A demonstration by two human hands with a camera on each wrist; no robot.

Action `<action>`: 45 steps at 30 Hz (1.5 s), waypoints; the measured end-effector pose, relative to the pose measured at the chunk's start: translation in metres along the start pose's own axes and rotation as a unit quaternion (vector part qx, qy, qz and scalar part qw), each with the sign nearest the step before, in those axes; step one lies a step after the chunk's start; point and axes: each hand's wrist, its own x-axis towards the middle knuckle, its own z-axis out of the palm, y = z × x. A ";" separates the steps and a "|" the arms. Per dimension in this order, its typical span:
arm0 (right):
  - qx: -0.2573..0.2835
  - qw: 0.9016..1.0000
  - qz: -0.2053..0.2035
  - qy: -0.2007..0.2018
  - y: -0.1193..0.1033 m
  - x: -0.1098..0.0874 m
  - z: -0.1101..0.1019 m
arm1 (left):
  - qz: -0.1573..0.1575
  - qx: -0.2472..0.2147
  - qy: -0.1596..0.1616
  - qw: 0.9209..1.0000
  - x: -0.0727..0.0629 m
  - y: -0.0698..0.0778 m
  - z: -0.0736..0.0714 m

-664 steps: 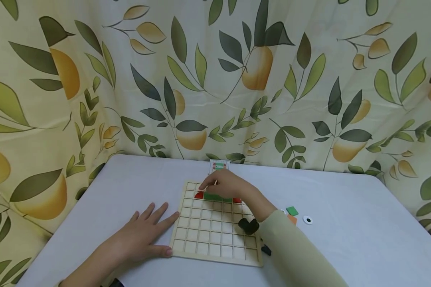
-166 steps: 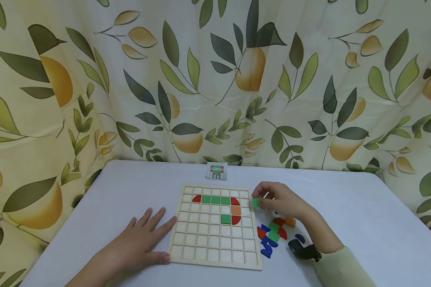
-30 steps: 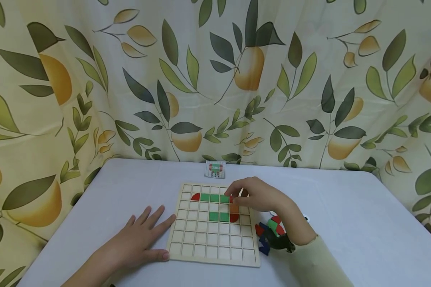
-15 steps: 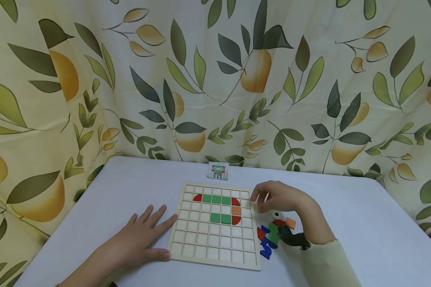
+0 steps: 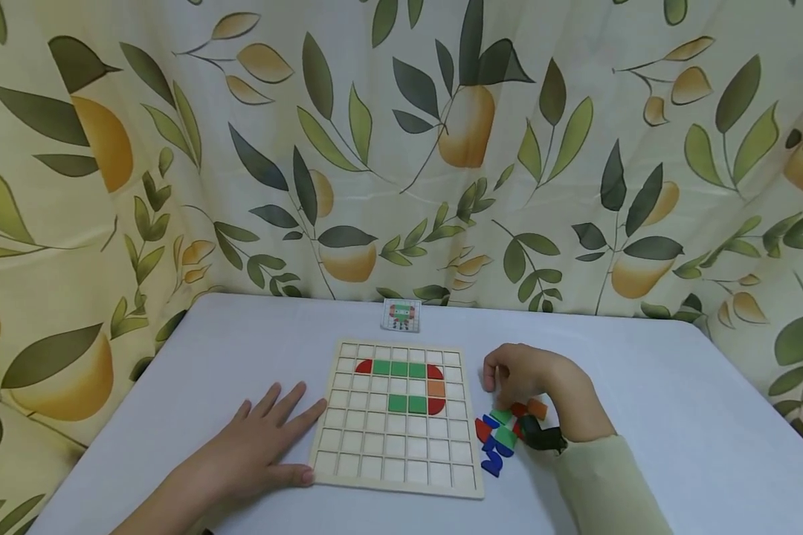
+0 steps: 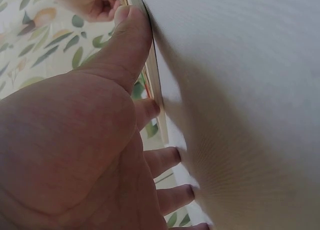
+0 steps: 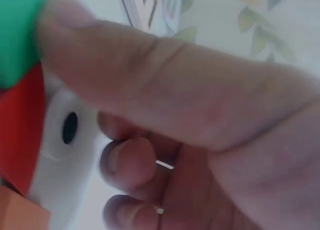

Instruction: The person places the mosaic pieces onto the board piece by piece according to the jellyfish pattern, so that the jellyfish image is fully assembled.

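Note:
My left hand (image 5: 254, 446) rests with spread fingers at the left edge of a wooden grid board (image 5: 395, 488); in the left wrist view its thumb lies along the board's side. Right of the board, my right hand (image 5: 525, 375) is over a pile of loose pieces. Its straight thumb (image 7: 115, 65) touches a green tile (image 7: 17, 35) in the right wrist view, while the other fingers curl below, apart from it. On the board are a green row with red (image 5: 364, 366) rounded ends, an orange square (image 5: 436, 388), a lower red piece (image 5: 436, 406) and two lower green squares (image 5: 407, 403).
A small pattern card (image 5: 401, 316) lies beyond the board. Blue pieces (image 5: 491, 466) and an orange tile (image 5: 537, 409) are in the pile. A white disc (image 7: 59, 132) with a black dot lies near my right hand. A leaf-patterned curtain (image 5: 401, 148) hangs behind the table.
The orange square, lower red piece and lower green squares were added since the oldest frame. My right hand has moved from over the board to the pile. My left hand stays put.

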 end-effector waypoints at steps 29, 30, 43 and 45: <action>0.040 0.983 -0.157 0.088 -0.011 0.019 0.004 | -0.004 -0.004 -0.007 1.000 0.001 0.001 0.002; 0.044 0.982 -0.164 0.089 -0.013 0.019 0.005 | -0.004 -0.004 -0.007 1.000 0.001 0.001 0.002; 0.087 0.960 -0.257 0.064 -0.069 0.015 0.031 | 0.003 -0.006 0.000 1.000 -0.001 0.001 -0.001; 0.086 0.956 -0.274 0.058 -0.077 0.015 0.037 | 0.006 -0.003 0.003 1.000 -0.001 0.001 -0.001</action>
